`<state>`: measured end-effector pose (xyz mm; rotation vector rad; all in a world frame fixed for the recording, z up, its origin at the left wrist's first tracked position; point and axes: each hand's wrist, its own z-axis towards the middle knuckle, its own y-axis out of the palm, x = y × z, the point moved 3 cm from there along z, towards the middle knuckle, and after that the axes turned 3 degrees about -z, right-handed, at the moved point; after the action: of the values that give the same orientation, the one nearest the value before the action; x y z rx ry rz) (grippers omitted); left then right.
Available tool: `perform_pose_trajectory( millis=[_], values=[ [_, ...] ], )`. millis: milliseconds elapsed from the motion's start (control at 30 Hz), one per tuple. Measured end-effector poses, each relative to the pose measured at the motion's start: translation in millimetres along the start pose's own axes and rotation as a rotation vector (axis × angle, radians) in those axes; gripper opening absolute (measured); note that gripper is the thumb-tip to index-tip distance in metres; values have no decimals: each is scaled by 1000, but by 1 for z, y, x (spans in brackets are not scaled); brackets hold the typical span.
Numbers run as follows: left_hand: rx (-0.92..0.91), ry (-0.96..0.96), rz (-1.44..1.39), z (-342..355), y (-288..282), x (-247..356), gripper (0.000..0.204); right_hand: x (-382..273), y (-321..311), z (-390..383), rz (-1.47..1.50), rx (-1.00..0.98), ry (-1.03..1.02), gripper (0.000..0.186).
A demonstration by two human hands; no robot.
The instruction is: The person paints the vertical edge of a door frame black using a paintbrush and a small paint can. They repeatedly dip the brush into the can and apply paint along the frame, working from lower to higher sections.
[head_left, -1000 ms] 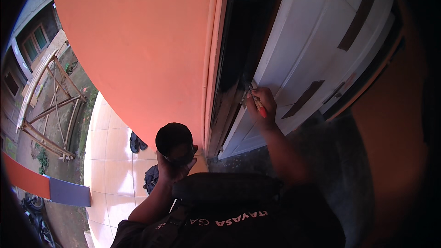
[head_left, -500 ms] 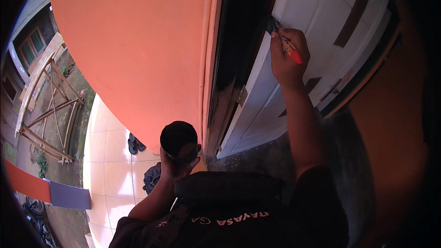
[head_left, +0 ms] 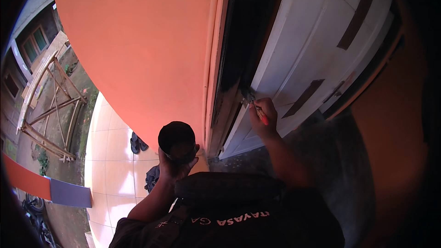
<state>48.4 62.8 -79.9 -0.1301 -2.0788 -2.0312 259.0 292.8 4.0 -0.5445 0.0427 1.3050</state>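
Note:
My right hand is closed around the handle of a paintbrush with a red end. Its dark bristles meet the door frame near a hinge, beside the edge of the white door. Glossy black coats the upper frame, while a lower stretch looks brown and patchy. At chest height my left hand grips a round paint can from below. Its opening looks black; how full it is I cannot tell.
A salmon-orange wall stands left of the frame. On the pale tiled floor lie dark sandals and a dark bag. A bamboo frame and a motorcycle are outside at the left.
My right hand has brought the brush down along the frame, from high up to near the hinge. Black now reaches slightly lower there. My left hand and the can have barely moved.

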Motion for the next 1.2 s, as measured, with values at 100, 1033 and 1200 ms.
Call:
perform_pose_trajectory(
  millis=[100,1033,1200],
  values=[
    [-19,-2,-92,0,-7,-1,83,-10,0,4,72,11,-38,18],
    [-81,-26,-70,-3,6,-2,83,2,6,1,65,-16,-6,20],
    [-107,-45,-89,2,4,-5,83,-2,-3,38,61,-7,-43,18]
  ],
)
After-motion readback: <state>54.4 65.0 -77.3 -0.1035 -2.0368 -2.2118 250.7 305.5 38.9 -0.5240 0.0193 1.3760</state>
